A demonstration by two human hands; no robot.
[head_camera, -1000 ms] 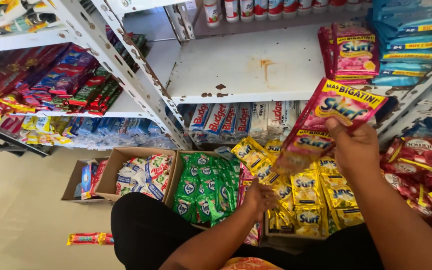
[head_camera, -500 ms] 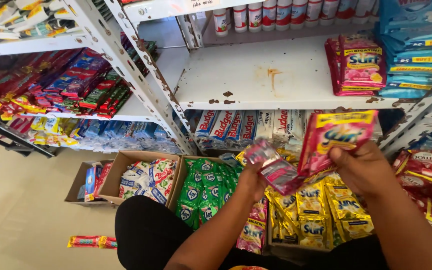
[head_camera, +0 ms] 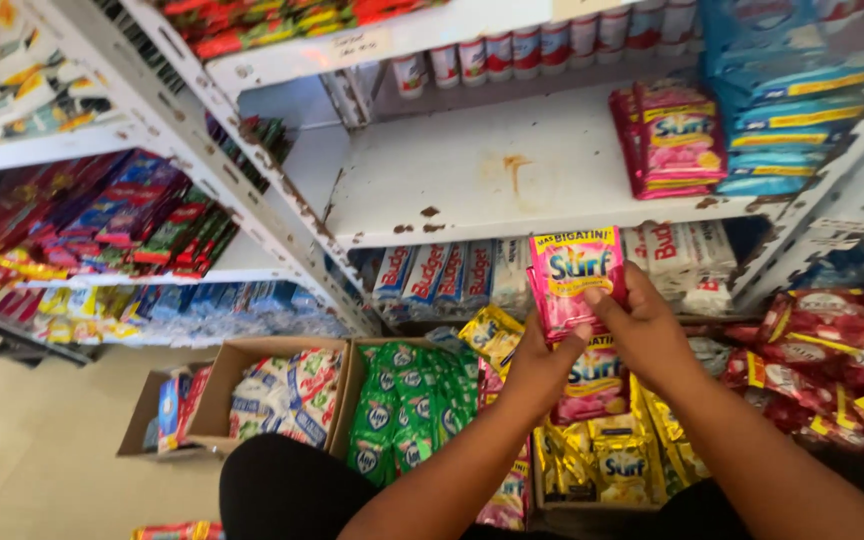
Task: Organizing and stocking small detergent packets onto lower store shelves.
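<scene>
**Pink Sachets Held at the Open Shelf**

Both hands meet on a small stack of pink sachets (head_camera: 574, 275), raised in front of the white shelf (head_camera: 512, 185). The right hand (head_camera: 642, 330) pinches the stack's lower right edge between thumb and fingers. The left hand (head_camera: 537, 365) closes on the lower left corner, thumb pressed against the front face. Both hands are clamped on the stack – neither is free. This two-sided grip appears to keep the thin packets squared up and flat, printed face toward the camera.

The stack sits just below the shelf's front lip and above a box of yellow sachets (head_camera: 612, 450). A matching pile of pink sachets (head_camera: 677, 140) already stands at the shelf's right end, beside blue packets (head_camera: 792, 100); the rest of the board is bare, with rust spots and chipped paint.

Surroundings:
- A lower shelf row of white-and-blue bar packs (head_camera: 442, 275) runs behind the hands.
- Green sachets (head_camera: 402, 410) fill an open carton at the left – next to it, a cardboard box (head_camera: 242, 390) of white pouches.
- Red packets (head_camera: 832, 350) are heaped at the right.
- A second rack (head_camera: 82, 230) at the left holds mixed red and blue goods.
- The floor (head_camera: 22, 460) is plain and pale.
</scene>
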